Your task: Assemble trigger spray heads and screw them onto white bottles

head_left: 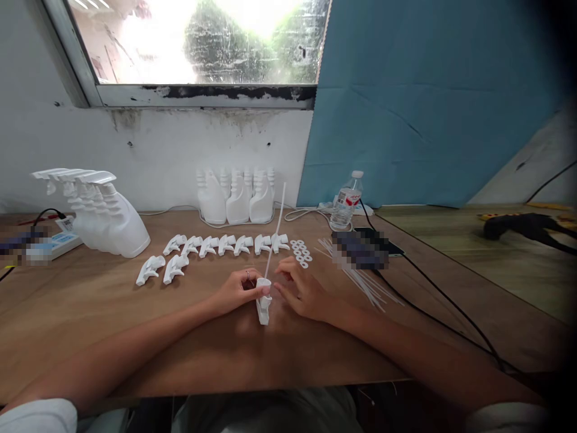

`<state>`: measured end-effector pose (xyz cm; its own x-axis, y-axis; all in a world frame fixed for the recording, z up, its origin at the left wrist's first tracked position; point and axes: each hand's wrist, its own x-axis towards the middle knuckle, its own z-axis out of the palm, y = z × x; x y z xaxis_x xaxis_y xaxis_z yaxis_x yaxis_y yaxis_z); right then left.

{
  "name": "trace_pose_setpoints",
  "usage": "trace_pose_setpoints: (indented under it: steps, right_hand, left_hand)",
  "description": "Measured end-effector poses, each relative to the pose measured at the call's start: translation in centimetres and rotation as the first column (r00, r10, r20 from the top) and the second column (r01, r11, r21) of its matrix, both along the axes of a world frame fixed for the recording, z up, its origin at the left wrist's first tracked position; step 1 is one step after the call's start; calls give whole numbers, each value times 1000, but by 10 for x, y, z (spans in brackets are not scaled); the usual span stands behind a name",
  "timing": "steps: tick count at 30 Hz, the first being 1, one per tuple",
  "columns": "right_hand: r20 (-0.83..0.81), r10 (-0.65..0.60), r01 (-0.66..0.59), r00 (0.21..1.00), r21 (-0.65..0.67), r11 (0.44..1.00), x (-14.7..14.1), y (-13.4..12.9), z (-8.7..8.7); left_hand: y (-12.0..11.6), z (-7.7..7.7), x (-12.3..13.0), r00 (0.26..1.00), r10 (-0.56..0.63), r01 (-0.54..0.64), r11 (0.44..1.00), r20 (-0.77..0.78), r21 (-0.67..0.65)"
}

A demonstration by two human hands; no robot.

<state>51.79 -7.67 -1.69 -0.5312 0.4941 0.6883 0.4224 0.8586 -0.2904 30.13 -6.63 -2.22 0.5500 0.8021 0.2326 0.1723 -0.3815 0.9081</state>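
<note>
My left hand (238, 291) is closed on a white spray head (263, 310) near the table's front middle. A thin, translucent tube (280, 210) rises from the top of that spray head, leaning slightly right. Just right of it, my right hand (303, 290) has its fingers apart, touching neither tube nor spray head as far as I see. Behind the hands lies a row of several white spray heads (226, 244), with two more (150, 270) at the front left. Several small white rings (301, 252) lie right of the row, and loose tubes (365, 281) are further right.
White bottles (237, 198) stand against the wall; assembled spray bottles (110, 219) are at the left. A water bottle (347, 201), a phone (360, 248) and black cables (433, 307) are on the right. A power strip (54, 245) sits far left on the table (180, 355).
</note>
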Motion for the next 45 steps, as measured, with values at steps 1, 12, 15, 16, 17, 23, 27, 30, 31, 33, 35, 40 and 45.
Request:
trace_pose_setpoints:
  steps: [1,12,15,16,17,23,27,30,31,33,35,40,45]
  right_hand:
    - [89,12,-26,996,160,987,2,1,2]
    - [379,-80,-161,922,562,812,11,-9,38]
    - [184,-102,-4,978,503,864,15,1,53]
    - [98,-88,35,991,449,893,14,6,61]
    - [17,-68,57,998,374,926,13,11,71]
    - [-515,-55,40,856,-41,998,6,51,145]
    - [-789,31,-24,613,20,1000,11,68,179]
    - [-837,92,-84,540,55,995,15,62,189]
    - [-831,116,-111,544,66,992,16,58,190]
    - [-800,140,-146,583,66,987,17,49,191]
    - [-776,125,-137,618,50,989,19,44,191]
    - [-805,65,-17,590,69,998,21,40,191]
    - [-849,100,15,519,126,992,25,42,195]
  left_hand:
    - [0,-1,1,1000,15,-15,1000,-4,-18]
    - [15,49,-17,940,-328,341,924,100,-172]
    - [64,77,-35,996,-61,58,998,69,38]
    - [85,84,-42,995,86,-92,986,53,139]
    - [107,91,-49,962,266,-273,929,59,249]
    - [219,112,-83,514,843,-834,449,157,320]
    - [250,107,-88,461,883,-859,417,93,296]
    - [251,101,-86,469,881,-847,427,65,317]
    - [248,100,-84,468,881,-842,420,71,337]
    - [234,100,-79,461,882,-834,390,103,390]
    - [213,104,-71,482,860,-789,342,168,511]
    - [144,123,-49,669,741,-431,328,54,840]
    - [112,135,-35,635,760,-258,377,-138,889]
